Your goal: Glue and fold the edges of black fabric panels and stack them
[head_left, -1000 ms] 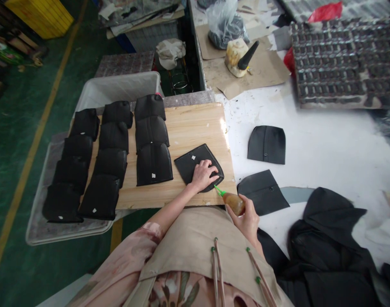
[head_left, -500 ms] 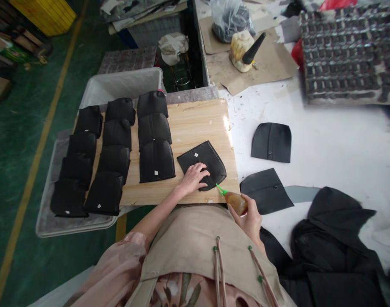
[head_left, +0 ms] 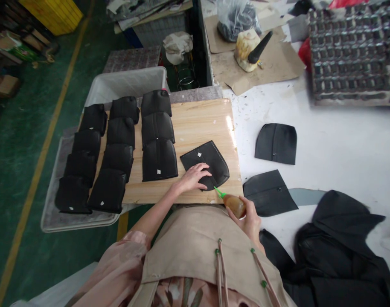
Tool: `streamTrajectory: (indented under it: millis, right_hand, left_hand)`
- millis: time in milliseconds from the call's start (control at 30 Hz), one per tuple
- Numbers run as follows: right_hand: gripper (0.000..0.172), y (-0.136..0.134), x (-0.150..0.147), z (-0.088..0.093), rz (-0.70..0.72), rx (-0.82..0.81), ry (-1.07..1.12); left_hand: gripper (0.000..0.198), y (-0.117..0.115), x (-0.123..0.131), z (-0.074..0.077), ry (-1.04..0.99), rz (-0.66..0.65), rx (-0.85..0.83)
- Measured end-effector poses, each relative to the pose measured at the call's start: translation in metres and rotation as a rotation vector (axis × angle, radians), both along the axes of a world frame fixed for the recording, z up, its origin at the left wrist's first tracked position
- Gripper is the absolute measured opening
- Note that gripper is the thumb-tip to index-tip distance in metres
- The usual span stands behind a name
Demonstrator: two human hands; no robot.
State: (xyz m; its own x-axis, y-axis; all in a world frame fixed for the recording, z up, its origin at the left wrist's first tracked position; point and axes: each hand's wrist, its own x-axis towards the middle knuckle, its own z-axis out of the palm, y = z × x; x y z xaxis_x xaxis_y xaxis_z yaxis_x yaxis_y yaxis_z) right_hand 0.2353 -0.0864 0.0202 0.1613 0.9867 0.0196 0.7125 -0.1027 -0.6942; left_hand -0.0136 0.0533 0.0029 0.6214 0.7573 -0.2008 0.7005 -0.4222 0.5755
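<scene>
A black leather-like piece (head_left: 216, 163) with a small white tag lies turned at an angle on the wooden board (head_left: 201, 123). My left hand (head_left: 195, 177) rests on its lower left part, fingers spread. In my right hand (head_left: 248, 217) is a glue bottle (head_left: 234, 205) with brown contents and a green nozzle. The nozzle tip is at the piece's lower edge; whether it touches cannot be made out. Left of my hand, overlapping black pieces (head_left: 159, 160) stand in three columns along the board.
Two flat black panels (head_left: 275, 143) lie on the white table (head_left: 336, 149) to the right, near a heap of black material (head_left: 339, 247). Further back are a dark ridged block (head_left: 355, 55), a stained pot (head_left: 244, 47) and a plastic bag (head_left: 235, 21). A grey bin (head_left: 127, 79) sits beyond the board.
The glue bottle's nozzle has shifted slightly left along the piece's lower edge. My left hand stays on the piece. The whole view has moved a little.
</scene>
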Motion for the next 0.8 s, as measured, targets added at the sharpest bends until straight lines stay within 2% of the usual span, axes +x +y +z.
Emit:
streamTrajectory:
  millis: [200,567,800]
  right_hand:
    - [0.048,0.000,-0.001,-0.001,0.019,0.002,-0.003]
    - [0.045,0.000,-0.010,-0.005,0.094,-0.028,0.011]
    - [0.050,0.002,-0.010,-0.013,0.174,-0.036,0.045]
  left_hand:
    - [0.051,-0.007,0.006,0.000,0.053,0.049,0.067]
    - [0.048,-0.008,0.008,0.003,0.078,0.053,0.087]
    - [0.045,-0.008,0.008,0.003,0.068,0.051,0.082]
